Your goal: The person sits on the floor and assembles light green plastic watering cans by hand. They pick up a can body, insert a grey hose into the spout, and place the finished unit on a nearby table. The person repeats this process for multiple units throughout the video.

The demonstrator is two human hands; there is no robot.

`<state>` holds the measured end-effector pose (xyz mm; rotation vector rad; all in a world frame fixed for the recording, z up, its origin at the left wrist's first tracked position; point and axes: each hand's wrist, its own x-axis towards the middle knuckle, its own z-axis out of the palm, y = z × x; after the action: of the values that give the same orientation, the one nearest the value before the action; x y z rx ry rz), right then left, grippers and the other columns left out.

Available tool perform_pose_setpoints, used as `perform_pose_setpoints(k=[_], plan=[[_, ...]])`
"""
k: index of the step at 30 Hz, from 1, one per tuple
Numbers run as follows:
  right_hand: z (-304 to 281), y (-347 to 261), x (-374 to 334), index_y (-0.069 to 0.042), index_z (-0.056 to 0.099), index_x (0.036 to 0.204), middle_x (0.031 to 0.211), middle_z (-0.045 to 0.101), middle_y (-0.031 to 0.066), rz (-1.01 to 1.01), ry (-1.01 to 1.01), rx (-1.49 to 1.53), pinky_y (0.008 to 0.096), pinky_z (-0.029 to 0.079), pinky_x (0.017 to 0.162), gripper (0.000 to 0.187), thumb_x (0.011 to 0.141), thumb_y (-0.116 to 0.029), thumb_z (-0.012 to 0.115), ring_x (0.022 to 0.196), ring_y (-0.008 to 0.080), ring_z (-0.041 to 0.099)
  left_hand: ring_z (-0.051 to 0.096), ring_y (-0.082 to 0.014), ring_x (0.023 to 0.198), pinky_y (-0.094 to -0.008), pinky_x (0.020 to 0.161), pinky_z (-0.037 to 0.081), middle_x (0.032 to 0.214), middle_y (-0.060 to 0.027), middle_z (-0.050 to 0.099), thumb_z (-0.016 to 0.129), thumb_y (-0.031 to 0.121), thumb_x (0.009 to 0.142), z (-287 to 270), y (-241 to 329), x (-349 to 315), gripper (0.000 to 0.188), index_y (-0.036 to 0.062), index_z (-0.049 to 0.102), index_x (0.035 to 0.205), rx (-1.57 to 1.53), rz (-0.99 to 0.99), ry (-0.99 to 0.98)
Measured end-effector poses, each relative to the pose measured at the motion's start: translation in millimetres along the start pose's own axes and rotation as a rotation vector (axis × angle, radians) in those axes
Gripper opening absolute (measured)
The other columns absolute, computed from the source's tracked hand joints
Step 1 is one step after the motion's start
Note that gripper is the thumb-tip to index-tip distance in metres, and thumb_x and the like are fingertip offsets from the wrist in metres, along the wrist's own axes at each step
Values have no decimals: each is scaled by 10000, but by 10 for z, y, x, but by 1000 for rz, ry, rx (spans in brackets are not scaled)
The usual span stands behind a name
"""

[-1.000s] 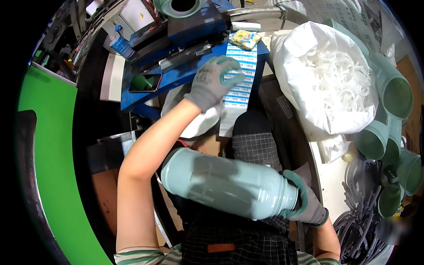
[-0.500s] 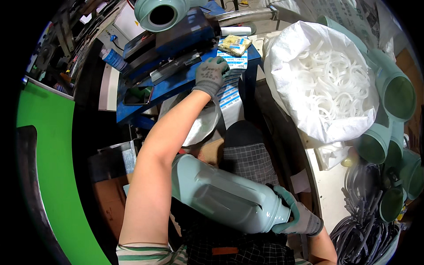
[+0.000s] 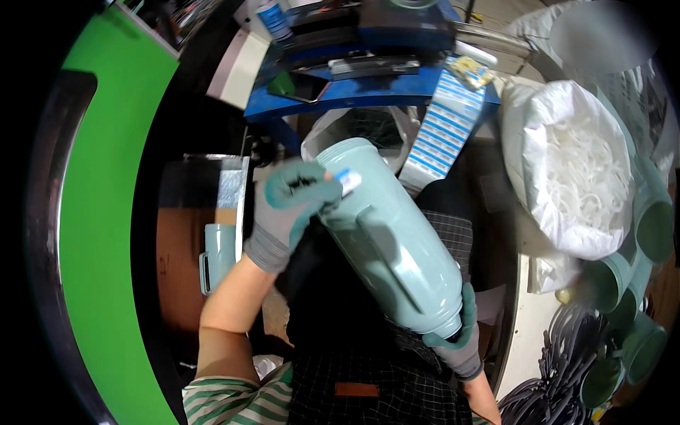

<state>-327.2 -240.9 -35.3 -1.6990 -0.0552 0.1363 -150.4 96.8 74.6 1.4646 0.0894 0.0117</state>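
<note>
A pale green, glossy thermos shell point(image 3: 397, 244) with a side handle lies slantwise over my lap. My right hand point(image 3: 460, 343), in a grey and green glove, is closed around its narrow lower-right end. Close to the wide, ridged upper end is my gloved left hand point(image 3: 290, 205), pinching a small white and blue sticker point(image 3: 348, 181) with thumb and fingers. The sticker is at the shell's surface; whether it touches cannot be told. A long strip of blue and white stickers point(image 3: 443, 127) hangs off the bench beyond.
On the blue bench point(image 3: 340, 99) lie a phone point(image 3: 301, 86) and metal blocks. A white sack point(image 3: 524, 142) of translucent rings stands right, near more green shells point(image 3: 605, 283) and grey cords point(image 3: 545, 361). Another shell point(image 3: 222, 244) sits at left, by a cardboard box point(image 3: 177, 283).
My left hand has come back from the sticker strip on the bench to the shell, now with a sticker. The shell has tilted, its wide end raised away from me. The view has shifted.
</note>
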Motion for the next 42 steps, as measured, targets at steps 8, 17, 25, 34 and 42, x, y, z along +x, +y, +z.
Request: perform_pose_setpoints(k=[8, 17, 25, 34, 42], plan=[[288, 194, -79, -58, 229, 1657, 1598, 433, 261, -181, -75, -266, 494, 498, 1106, 1114, 797, -281, 900, 1361, 388, 571, 712, -117, 734, -251, 645, 601, 883, -44, 738, 807, 89, 913, -459, -359, -604, 102, 45, 760, 993, 5, -118, 99], [439, 50, 28, -220, 205, 1668, 1626, 349, 300, -393, -91, -516, 560, 501, 1077, 1138, 777, -196, 913, 1371, 489, 534, 670, -116, 745, -269, 699, 560, 843, -28, 715, 818, 142, 912, -642, -552, -681, 143, 49, 727, 974, 192, -61, 125], [344, 51, 5, -185, 224, 1659, 1634, 346, 294, -273, -101, -436, 546, 507, 1080, 1127, 770, -185, 917, 1373, 478, 537, 681, -146, 917, -317, 806, 571, 978, -74, 676, 869, 110, 825, -1102, -994, -755, 264, 72, 679, 1005, 959, 212, 264], [228, 191, -25, -28, 223, 1649, 1585, 419, 230, -209, -106, -384, 476, 462, 1142, 1178, 730, -207, 938, 1407, 356, 511, 584, -273, 1310, -390, 1107, 518, 1469, -168, 530, 963, 164, 706, -778, -970, -396, 1045, -7, 371, 1550, 718, 519, 50], [265, 134, -21, -24, 239, 1614, 1553, 397, 301, -238, -62, -533, 550, 489, 1090, 1165, 729, -298, 945, 1343, 467, 537, 610, -227, 1258, -355, 1076, 540, 1457, -170, 548, 915, 109, 769, -576, -801, -371, 951, -41, 391, 1548, 722, 354, 54]])
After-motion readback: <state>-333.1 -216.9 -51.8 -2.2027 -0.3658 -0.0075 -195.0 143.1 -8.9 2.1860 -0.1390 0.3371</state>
